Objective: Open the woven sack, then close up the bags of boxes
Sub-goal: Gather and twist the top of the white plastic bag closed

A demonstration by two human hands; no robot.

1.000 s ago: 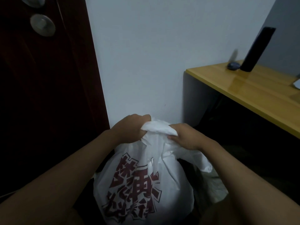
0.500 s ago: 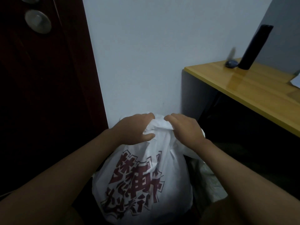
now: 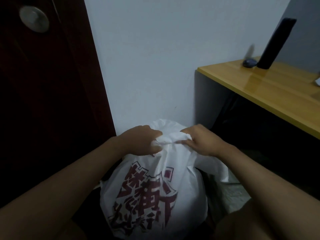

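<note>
A full white plastic bag (image 3: pixel 152 193) with dark red printed characters stands on the floor in front of me. Its bunched top is gathered between both hands. My left hand (image 3: pixel 140 142) grips the left part of the gathered top, fingers curled round it. My right hand (image 3: pixel 200 141) grips the right part, thumb and fingers pinching the plastic. More white plastic (image 3: pixel 216 167) shows behind and to the right of the bag. What the bag holds is hidden. No woven sack can be made out.
A dark red door (image 3: pixel 48 87) with a round metal lock (image 3: pixel 33 19) fills the left. A white wall (image 3: pixel 155 58) stands behind the bag. At right is a yellow desk (image 3: pixel 270 89) with a black upright object (image 3: pixel 275 44) and a small dark item (image 3: pixel 249 63).
Both hands stayed on the bag's top and shifted their grips, the right hand moving in close to the left and then slightly apart. The gathered plastic is now stretched between them.
</note>
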